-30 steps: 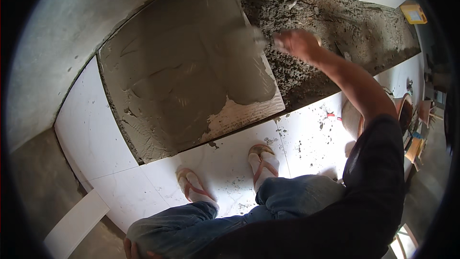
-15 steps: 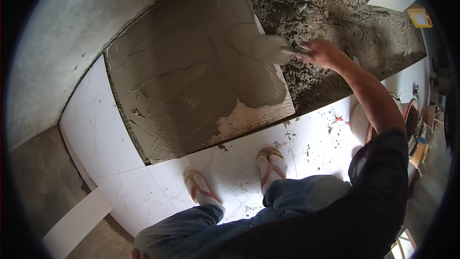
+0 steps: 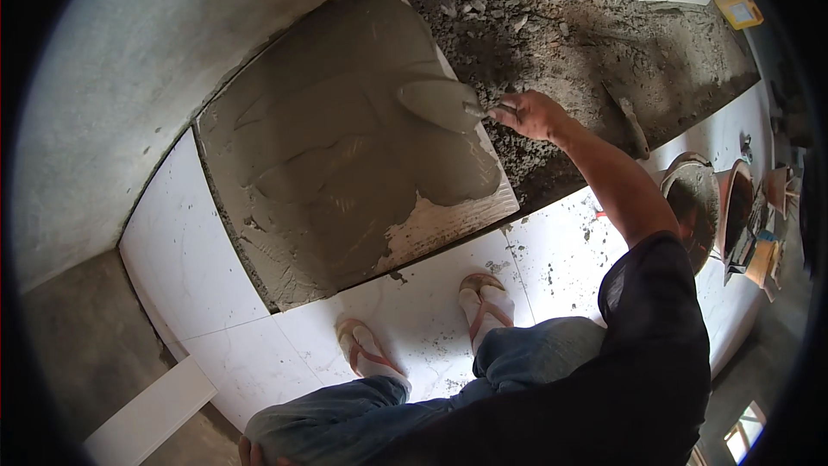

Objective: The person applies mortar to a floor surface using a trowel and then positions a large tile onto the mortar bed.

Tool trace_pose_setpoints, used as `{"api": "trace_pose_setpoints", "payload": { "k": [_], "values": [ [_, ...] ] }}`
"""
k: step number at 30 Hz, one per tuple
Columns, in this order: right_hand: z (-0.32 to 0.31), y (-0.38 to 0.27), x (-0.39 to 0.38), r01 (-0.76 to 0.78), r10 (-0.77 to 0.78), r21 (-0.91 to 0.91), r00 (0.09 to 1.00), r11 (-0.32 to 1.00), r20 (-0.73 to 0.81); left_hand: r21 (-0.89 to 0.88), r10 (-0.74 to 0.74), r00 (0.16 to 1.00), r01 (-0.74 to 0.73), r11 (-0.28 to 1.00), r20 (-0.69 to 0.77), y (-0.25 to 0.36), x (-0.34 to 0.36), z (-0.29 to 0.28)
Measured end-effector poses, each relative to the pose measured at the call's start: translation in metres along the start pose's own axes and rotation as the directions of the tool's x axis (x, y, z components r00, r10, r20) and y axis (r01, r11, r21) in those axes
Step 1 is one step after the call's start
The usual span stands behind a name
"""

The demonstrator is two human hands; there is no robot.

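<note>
My right hand (image 3: 533, 116) is closed around the handle of a trowel (image 3: 436, 104). The blade rests on wet grey mortar (image 3: 319, 138) near the right edge of a large tile (image 3: 448, 223). Mortar coats most of this tile, while a pale ridged patch shows bare at its near right corner. Only the fingers of my left hand (image 3: 251, 452) show at the bottom edge, lying against my jeans with nothing seen in them.
Rough mortar bed with rubble (image 3: 569, 43) stretches to the right. White laid tiles (image 3: 565, 250) run under my feet, spotted with mortar. Buckets (image 3: 693, 198) stand at the right, and a yellow container (image 3: 737, 5) at the far right. A grey wall (image 3: 112, 95) borders the left.
The trowel and my right hand have moved left, bringing the blade further onto the mortared tile. The view has shifted slightly, showing more of the buckets.
</note>
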State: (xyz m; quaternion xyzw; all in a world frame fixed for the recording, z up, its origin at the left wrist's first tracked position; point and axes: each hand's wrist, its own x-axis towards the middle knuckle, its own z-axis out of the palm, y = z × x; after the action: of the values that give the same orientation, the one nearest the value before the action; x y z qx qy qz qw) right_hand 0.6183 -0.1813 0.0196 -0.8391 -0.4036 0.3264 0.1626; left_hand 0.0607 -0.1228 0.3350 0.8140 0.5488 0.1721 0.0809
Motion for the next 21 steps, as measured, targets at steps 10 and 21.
{"api": "trace_pose_setpoints", "payload": {
  "k": [10,21],
  "values": [
    [-0.076,0.059,-0.025,-0.149,0.150,0.015,0.984,0.989,-0.100,0.035,0.061,0.998,-0.060,0.998,-0.028,0.002,0.007,0.006],
    [-0.086,0.020,0.100,-0.094,0.077,-0.343,0.995,0.935,-0.063,0.011,0.128,0.990,-0.128,0.992,-0.064,-0.002,0.018,0.014]
  ]
}}
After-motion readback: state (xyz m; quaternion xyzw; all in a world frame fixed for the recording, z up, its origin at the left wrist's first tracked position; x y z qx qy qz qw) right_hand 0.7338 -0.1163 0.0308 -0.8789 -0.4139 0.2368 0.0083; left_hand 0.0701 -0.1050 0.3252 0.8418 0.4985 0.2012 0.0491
